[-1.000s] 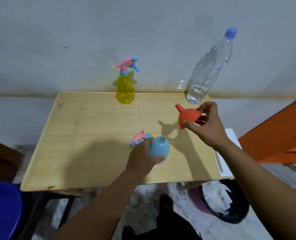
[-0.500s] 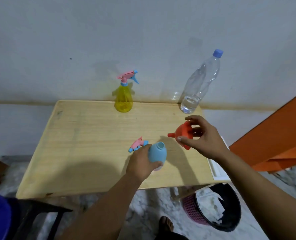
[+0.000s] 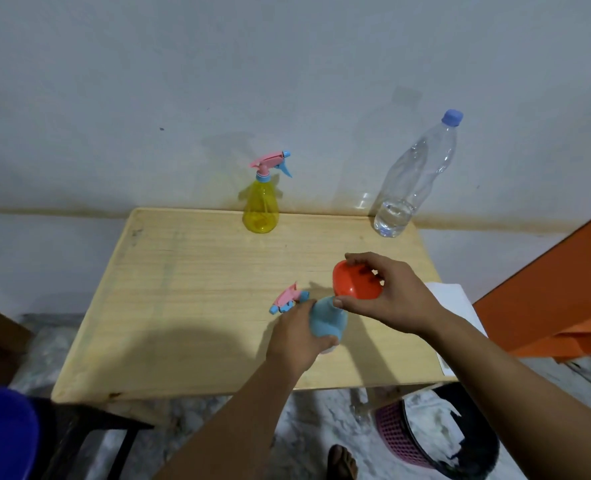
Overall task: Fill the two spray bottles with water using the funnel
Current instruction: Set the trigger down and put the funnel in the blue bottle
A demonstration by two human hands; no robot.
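My left hand [image 3: 296,336] grips the blue spray bottle [image 3: 328,322], which stands uncapped on the wooden table [image 3: 190,306]. Its pink and blue spray head [image 3: 287,299] lies on the table just left of it. My right hand [image 3: 387,294] holds the red funnel [image 3: 353,284] by its rim over the blue bottle's neck, wide mouth facing up; the spout is hidden. The yellow spray bottle [image 3: 261,209], capped with a pink trigger, stands at the table's back edge. A clear water bottle [image 3: 415,181] with a blue cap leans at the back right, holding a little water.
A grey wall runs behind the table. An orange panel [image 3: 546,282] stands to the right. A purple basket with a black bag [image 3: 436,438] sits on the floor below the table's right corner. A blue object [image 3: 3,434] is at the lower left. White paper [image 3: 450,296] lies at the table's right edge.
My right hand has brought the funnel down and left and turned it upright over the blue bottle's neck. My left hand has kept its hold on the blue bottle.
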